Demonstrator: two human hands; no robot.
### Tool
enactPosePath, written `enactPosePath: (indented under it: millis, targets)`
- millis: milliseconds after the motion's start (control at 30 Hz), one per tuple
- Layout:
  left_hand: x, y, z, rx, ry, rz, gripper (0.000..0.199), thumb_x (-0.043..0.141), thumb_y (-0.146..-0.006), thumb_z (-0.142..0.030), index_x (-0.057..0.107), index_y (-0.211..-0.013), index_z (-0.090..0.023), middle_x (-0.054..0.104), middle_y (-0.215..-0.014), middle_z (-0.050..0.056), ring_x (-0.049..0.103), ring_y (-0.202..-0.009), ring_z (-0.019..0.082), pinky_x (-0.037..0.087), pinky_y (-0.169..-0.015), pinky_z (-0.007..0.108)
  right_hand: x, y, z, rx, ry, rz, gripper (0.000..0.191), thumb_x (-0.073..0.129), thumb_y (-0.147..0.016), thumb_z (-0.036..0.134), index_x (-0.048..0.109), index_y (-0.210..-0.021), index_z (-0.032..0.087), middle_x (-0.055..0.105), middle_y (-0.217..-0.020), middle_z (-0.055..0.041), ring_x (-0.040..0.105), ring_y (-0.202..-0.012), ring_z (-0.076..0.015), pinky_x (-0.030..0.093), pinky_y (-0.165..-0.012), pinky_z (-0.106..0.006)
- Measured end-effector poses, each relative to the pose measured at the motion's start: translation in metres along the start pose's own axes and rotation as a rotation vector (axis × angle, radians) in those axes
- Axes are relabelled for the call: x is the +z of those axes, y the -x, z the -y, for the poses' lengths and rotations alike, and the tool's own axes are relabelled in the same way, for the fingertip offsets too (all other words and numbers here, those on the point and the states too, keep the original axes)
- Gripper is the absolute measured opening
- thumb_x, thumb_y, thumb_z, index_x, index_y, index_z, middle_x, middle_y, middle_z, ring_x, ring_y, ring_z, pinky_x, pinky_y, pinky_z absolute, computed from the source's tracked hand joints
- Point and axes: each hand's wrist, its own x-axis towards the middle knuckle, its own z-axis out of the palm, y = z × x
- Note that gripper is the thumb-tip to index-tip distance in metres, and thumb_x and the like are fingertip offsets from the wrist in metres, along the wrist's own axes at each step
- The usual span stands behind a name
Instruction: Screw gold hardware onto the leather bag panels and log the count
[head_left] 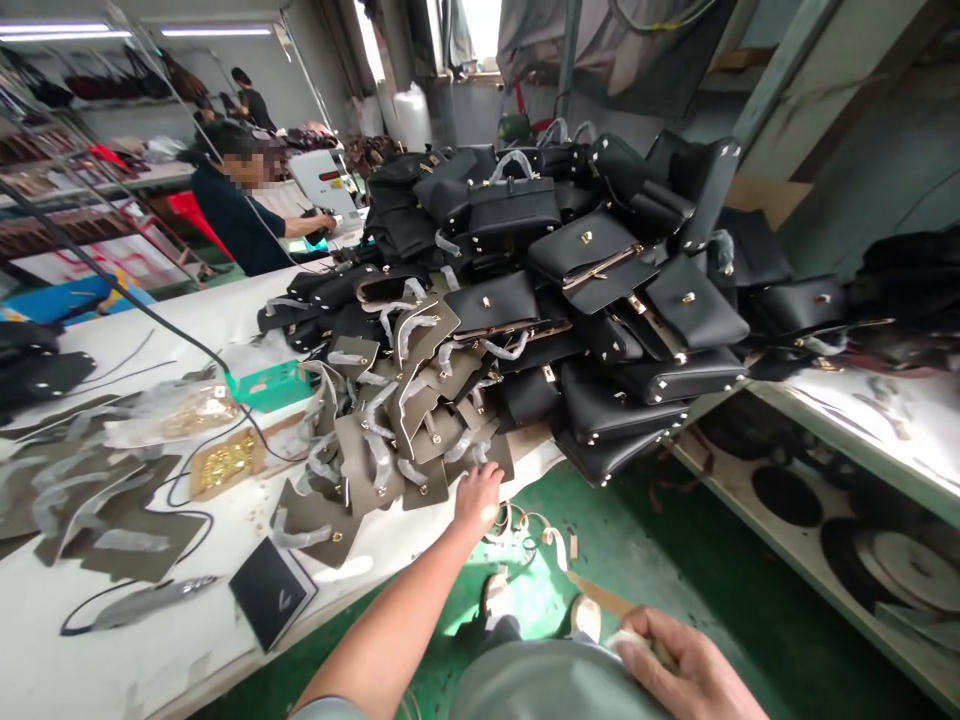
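My left hand [478, 497] reaches to the front edge of the table, its fingers stretched out at an olive leather bag panel [497, 460]. Around it lies a heap of similar olive panels [358, 468] with plastic-wrapped handles and gold-coloured fittings. Low at the right, close to my body, my right hand [679, 665] is closed on a tan strip [600, 592]. Something pale also shows between its thumb and fingers, too covered to name. Behind the panels rises a large pile of black handbags [592, 245].
On the white table [67, 665] are a black notebook [273, 592], a grey handheld tool [154, 603], a cardboard tray of gold fittings [223, 462] and a green box [271, 385]. A co-worker [244, 215] sits at a machine. Curled strips [553, 545] lie on the green floor.
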Motion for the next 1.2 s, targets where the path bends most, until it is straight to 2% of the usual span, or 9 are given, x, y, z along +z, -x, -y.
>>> enactPosePath:
  millis: [233, 333, 433, 567, 700, 800, 900, 1033, 1200]
  targets:
    - [-0.067, 0.023, -0.036, -0.033, 0.460, -0.213, 0.040, 0.044, -0.104, -0.040, 0.068, -0.129, -0.021, 0.075, -0.125, 0.011, 0.069, -0.116, 0.027, 0.052, -0.103, 0.037, 0.004, -0.044, 0.032, -0.114, -0.096, -0.036, 0.054, 0.058, -0.091, 0.073, 0.058, -0.078, 0.020, 0.064, -0.067, -0.0007, 0.047, -0.060, -0.0144, 0.032, -0.057, -0.027]
    - [-0.083, 0.050, -0.064, -0.037, 0.631, -0.215, 0.053, 0.040, -0.105, -0.054, 0.066, -0.130, -0.015, 0.076, -0.120, 0.014, 0.073, -0.107, 0.026, 0.057, -0.092, 0.035, 0.007, -0.066, 0.057, -0.189, -0.137, -0.038, 0.053, 0.061, -0.088, 0.072, 0.057, -0.076, 0.021, 0.061, -0.062, 0.0013, 0.049, -0.055, -0.0133, 0.032, -0.054, -0.026]
    - [-0.091, 0.076, -0.096, -0.095, 0.903, -0.143, 0.055, 0.050, -0.100, -0.063, 0.070, -0.115, -0.014, 0.078, -0.103, 0.011, 0.074, -0.091, 0.024, 0.058, -0.080, 0.032, 0.009, -0.080, 0.078, -0.243, -0.169, 0.003, 0.052, 0.063, -0.088, 0.071, 0.056, -0.076, 0.021, 0.060, -0.058, 0.0019, 0.051, -0.052, -0.0132, 0.035, -0.053, -0.025]
    - [-0.096, 0.092, -0.134, -0.159, 1.152, -0.140, 0.045, 0.065, -0.093, -0.061, 0.069, -0.098, -0.016, 0.074, -0.091, 0.004, 0.069, -0.086, 0.020, 0.055, -0.077, 0.027, 0.008, -0.089, 0.090, -0.259, -0.124, 0.023, 0.048, 0.063, -0.089, 0.066, 0.056, -0.074, 0.021, 0.060, -0.056, 0.0021, 0.051, -0.049, -0.0126, 0.034, -0.050, -0.024]
    - [-0.098, 0.092, -0.156, -0.059, 1.085, -0.130, 0.041, 0.066, -0.094, -0.057, 0.070, -0.095, -0.016, 0.073, -0.086, 0.003, 0.068, -0.085, 0.019, 0.055, -0.079, 0.027, 0.001, -0.093, 0.090, -0.246, -0.038, -0.043, 0.040, 0.064, -0.091, 0.053, 0.058, -0.069, 0.020, 0.057, -0.052, 0.0035, 0.051, -0.050, -0.0122, 0.034, -0.050, -0.024]
    - [-0.097, 0.088, -0.166, -0.023, 1.091, -0.092, 0.037, 0.069, -0.093, -0.050, 0.072, -0.107, -0.016, 0.077, -0.095, 0.006, 0.072, -0.089, 0.023, 0.058, -0.080, 0.030, -0.009, -0.090, 0.089, -0.241, -0.008, -0.054, 0.040, 0.062, -0.093, 0.052, 0.059, -0.069, 0.020, 0.058, -0.054, 0.0030, 0.049, -0.051, -0.0118, 0.033, -0.051, -0.024]
    - [-0.093, 0.081, -0.176, -0.026, 1.091, -0.122, 0.034, 0.069, -0.092, -0.044, 0.073, -0.110, -0.016, 0.079, -0.105, 0.008, 0.074, -0.095, 0.025, 0.059, -0.085, 0.033, -0.022, -0.084, 0.087, -0.279, -0.005, -0.007, 0.041, 0.056, -0.097, 0.054, 0.062, -0.076, 0.020, 0.059, -0.059, 0.0029, 0.048, -0.054, -0.0118, 0.033, -0.053, -0.024]
    - [-0.086, 0.074, -0.191, -0.085, 1.018, -0.152, 0.028, 0.074, -0.083, -0.033, 0.076, -0.104, -0.015, 0.081, -0.102, 0.009, 0.075, -0.095, 0.027, 0.060, -0.085, 0.035, -0.036, -0.080, 0.079, -0.329, 0.036, -0.020, 0.038, 0.052, -0.101, 0.051, 0.061, -0.081, 0.020, 0.059, -0.065, 0.0018, 0.052, -0.061, -0.0138, 0.034, -0.056, -0.025]
    - [-0.069, 0.067, -0.210, -0.046, 0.950, -0.190, 0.024, 0.072, -0.085, -0.034, 0.078, -0.100, -0.017, 0.081, -0.099, 0.009, 0.076, -0.095, 0.028, 0.060, -0.088, 0.036, -0.045, -0.073, 0.064, -0.518, 0.205, -0.166, 0.036, 0.047, -0.104, 0.041, 0.051, -0.074, 0.021, 0.054, -0.066, 0.0013, 0.044, -0.062, -0.0141, 0.033, -0.060, -0.029]
